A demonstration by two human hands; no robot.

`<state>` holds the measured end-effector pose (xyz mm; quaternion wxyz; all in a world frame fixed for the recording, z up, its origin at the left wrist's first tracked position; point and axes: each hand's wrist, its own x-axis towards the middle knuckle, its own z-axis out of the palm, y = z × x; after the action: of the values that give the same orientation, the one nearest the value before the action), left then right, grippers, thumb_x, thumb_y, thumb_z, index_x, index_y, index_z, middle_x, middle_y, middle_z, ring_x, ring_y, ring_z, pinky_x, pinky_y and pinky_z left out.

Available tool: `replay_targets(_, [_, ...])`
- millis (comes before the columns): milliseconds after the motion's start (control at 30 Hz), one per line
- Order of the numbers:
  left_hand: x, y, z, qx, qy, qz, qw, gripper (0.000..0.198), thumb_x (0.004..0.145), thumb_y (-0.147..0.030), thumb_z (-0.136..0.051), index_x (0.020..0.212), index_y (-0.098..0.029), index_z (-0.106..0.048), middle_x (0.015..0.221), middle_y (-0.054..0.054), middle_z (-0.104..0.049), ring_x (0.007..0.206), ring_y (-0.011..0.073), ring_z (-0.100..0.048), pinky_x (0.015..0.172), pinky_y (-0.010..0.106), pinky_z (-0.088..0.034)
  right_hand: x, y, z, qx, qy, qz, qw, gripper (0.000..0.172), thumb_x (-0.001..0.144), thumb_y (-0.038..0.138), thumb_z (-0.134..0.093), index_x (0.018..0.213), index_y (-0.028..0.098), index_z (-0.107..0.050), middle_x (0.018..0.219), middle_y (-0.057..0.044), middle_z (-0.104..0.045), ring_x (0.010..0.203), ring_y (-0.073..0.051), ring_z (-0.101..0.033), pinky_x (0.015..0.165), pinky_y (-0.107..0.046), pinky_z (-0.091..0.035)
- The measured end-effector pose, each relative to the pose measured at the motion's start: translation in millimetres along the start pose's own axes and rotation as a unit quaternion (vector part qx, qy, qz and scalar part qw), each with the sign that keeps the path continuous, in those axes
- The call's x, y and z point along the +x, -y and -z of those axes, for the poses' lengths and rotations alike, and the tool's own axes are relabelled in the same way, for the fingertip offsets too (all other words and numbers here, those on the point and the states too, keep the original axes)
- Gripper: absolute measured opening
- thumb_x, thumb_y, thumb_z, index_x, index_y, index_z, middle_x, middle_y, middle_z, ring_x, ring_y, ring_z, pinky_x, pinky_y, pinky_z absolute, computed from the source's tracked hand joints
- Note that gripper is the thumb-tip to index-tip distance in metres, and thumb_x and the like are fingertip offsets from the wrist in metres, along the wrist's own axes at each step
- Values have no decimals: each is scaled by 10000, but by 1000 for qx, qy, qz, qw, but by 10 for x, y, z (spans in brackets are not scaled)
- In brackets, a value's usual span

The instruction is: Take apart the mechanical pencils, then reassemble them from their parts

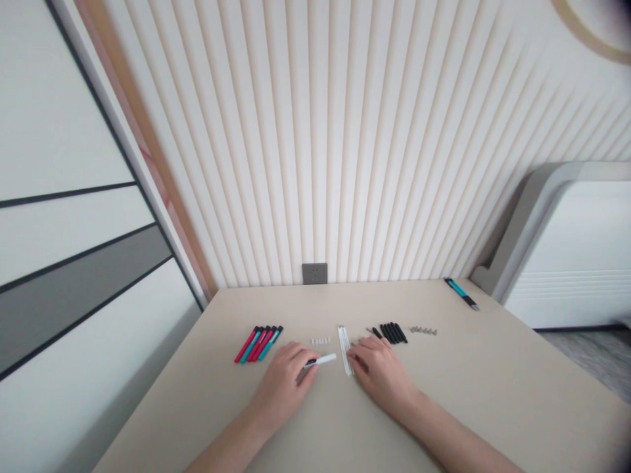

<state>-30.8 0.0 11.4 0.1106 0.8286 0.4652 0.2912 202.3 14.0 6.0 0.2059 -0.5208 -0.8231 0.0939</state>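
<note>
My left hand (283,387) grips a white pen barrel (321,359) with a black end, just left of a bundle of long white tubes (345,350). My right hand (379,374) rests on the beige table (444,394) beside that bundle, its fingertips over a small dark piece that is mostly hidden. Beyond my left hand lie several red and teal pens (259,343) side by side, with small white parts (320,341) to their right. Several black pen parts (392,333) lie beyond my right hand, and a row of small metal parts (422,330) lies further right.
A teal and black pen (462,293) lies at the table's far right corner. A grey wall socket (314,273) sits above the far edge on a ribbed white wall. A white cabinet (566,249) stands past the right edge. The left edge drops away beside a panelled wall.
</note>
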Motion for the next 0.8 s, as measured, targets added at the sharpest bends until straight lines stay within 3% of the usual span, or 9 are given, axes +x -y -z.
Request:
replay_targets(400, [-2,-9,3,0,-7,-14,1000,119,876,-139,-593,946,-214,-652,901,23,-662,876,191,-602,806,323,-467,-36,-28,-6,26,7,-61,998,238,904,203,-497,967,254,-721,888,-22,-704,902,-179,-611,823,-269,-363])
replay_targets(800, [4,-39,25,7,-3,-18,1000,113,882,-149,-586,945,-214,-654,900,35,-669,870,203,-609,801,338,-471,-26,-39,28,7,8,-95,995,258,873,155,-485,888,243,-728,845,-33,-701,844,-185,-634,768,-264,-395])
